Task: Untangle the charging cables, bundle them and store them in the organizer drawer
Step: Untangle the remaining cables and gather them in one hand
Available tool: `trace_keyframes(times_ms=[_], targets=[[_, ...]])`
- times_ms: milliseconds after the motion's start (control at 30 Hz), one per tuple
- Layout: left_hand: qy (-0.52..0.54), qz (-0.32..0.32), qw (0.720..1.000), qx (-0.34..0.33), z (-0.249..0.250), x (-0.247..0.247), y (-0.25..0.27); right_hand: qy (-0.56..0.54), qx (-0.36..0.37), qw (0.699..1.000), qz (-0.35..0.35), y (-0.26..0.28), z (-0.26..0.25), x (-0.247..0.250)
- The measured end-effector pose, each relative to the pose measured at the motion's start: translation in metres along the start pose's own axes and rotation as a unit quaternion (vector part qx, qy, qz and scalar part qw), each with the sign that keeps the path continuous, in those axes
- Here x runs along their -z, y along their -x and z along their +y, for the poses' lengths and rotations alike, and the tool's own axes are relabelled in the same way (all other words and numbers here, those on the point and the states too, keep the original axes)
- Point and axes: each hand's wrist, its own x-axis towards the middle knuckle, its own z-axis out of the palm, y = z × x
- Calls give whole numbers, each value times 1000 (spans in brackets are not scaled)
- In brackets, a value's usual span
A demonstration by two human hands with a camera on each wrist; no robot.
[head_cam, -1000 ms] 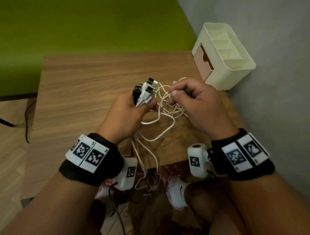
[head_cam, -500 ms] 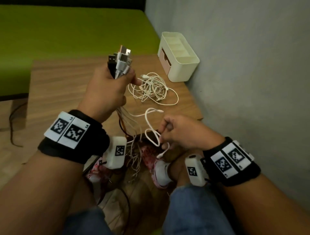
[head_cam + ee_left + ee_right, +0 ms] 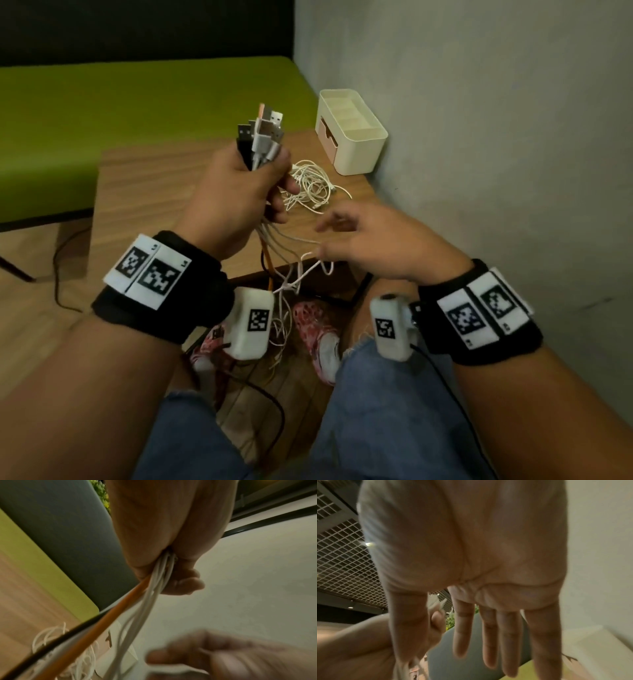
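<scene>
My left hand [image 3: 270, 192] grips a bunch of charging cables [image 3: 262, 144] upright above the table, USB plugs sticking out of the top. White, orange and black strands [image 3: 154, 588] hang from the fist [image 3: 173, 577] past the table's front edge. My right hand [image 3: 329, 236] hovers just right of the hanging strands with its fingers [image 3: 488, 635] straight and spread, holding nothing. A white loop [image 3: 317, 258] hangs by its thumb; contact is unclear. A loose coil of white cable [image 3: 310, 183] lies on the table. The cream organizer [image 3: 359, 150] stands at the far right, pink drawer [image 3: 327, 135] closed.
The wooden table [image 3: 154, 181] is small, with a grey wall [image 3: 479, 137] along its right side. A green bench [image 3: 137, 109] lies behind it. My knees in jeans [image 3: 376, 394] and shoes [image 3: 318, 329] are below the front edge, where the cable ends dangle.
My left hand has lifted the plug bunch higher. My right hand let go of the white cable it pinched near the table edge, opened, and rose toward the hanging strands.
</scene>
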Motion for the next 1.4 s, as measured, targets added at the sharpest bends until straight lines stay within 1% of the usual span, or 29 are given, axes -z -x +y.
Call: trace_keyframes(times_ms=[67,167,200,233,300,333,367,433,467,500,533,567,633,667,700,767,833,900,967,1033,1167,1200,1233,1267,1333,1367,1400], targets=[[49,-15,999,0,2,-11,3,-37,32,999,-20,-6,-4,-12],[103,-27,994,6,6,-19,4,-11,60,997,-45,-15,-5,-34],[109,-30,994,3,7,-20,5,-20,60,997,-52,-16,-5,-40],[112,-30,993,-2,9,-18,5,-52,53,995,-69,-16,-4,-45],[114,-25,993,-9,11,-15,5,-148,23,981,-127,-12,-3,-52],[112,-22,993,-10,13,-12,6,-172,14,973,-153,-9,-4,-53],[105,-20,994,-10,13,-9,7,-156,17,974,-165,-6,-3,-51],[74,-16,997,-4,10,-6,9,-19,44,989,-140,-4,0,-39],[56,-14,998,3,7,-5,12,39,52,992,-108,-5,3,-32],[43,-13,999,14,3,-5,16,57,53,995,-68,-5,6,-24],[32,-12,999,29,-2,-6,20,39,50,998,-26,-5,8,-17],[20,-14,999,46,-7,-7,25,-6,59,998,20,-5,8,-10],[-9,-21,997,78,-18,-13,34,-121,100,983,92,-4,7,-3],[-15,-30,996,88,-23,-17,39,-161,128,972,111,-4,6,-2],[-14,-43,995,94,-27,-21,42,-179,155,964,120,-5,5,-2],[1,-73,991,109,-34,-28,48,-152,186,963,122,-6,1,-5],[13,-102,986,132,-37,-32,52,-111,190,968,120,-9,3,-6],[19,-121,981,151,-38,-33,54,-108,190,970,105,-11,5,-4],[15,-119,980,159,-37,-31,52,-120,194,968,106,-10,5,-3],[1,-110,982,156,-33,-30,48,-122,214,960,131,-9,2,-3],[-17,-75,990,118,-21,-28,35,-94,267,943,173,-15,0,-5],[0,-63,992,107,-18,-27,32,-121,267,939,181,-16,1,-6],[30,-53,994,95,-15,-27,28,-177,252,934,181,-18,3,-9],[66,-49,993,82,-11,-27,25,-256,230,925,163,-18,2,-13],[108,-48,992,49,-5,-28,20,-392,189,897,79,-23,2,-24],[110,-42,993,32,-3,-28,18,-430,174,886,24,-25,3,-31],[108,-33,993,19,0,-27,16,-435,162,885,-22,-27,4,-40]])
